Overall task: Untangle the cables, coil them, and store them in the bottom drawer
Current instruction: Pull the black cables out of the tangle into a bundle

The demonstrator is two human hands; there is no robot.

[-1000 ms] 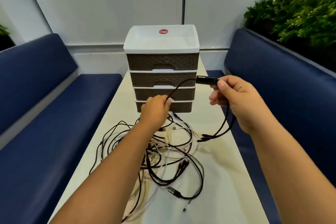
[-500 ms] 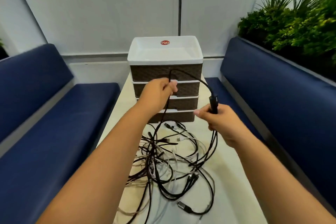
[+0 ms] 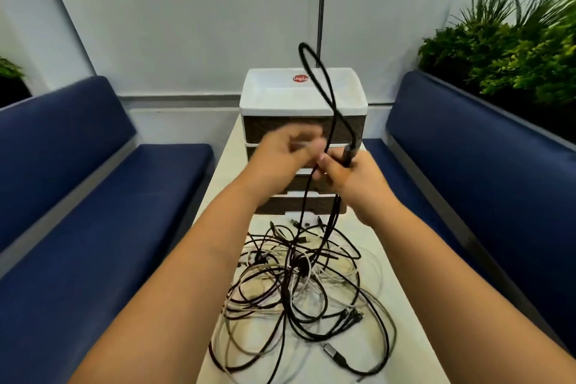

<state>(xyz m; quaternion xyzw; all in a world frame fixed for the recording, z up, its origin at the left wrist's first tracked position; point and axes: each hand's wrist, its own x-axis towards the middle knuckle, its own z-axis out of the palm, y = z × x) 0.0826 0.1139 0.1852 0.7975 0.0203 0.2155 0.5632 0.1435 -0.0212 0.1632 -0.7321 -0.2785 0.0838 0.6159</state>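
The right hand grips the black cable by its plug; the left hand — blurred, grip unclear — has come across, raising a first loop. The tangle lies near, before the shut bottom drawer.

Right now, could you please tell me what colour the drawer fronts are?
Dark brown with a woven texture, on the drawer unit; the head view shows it.
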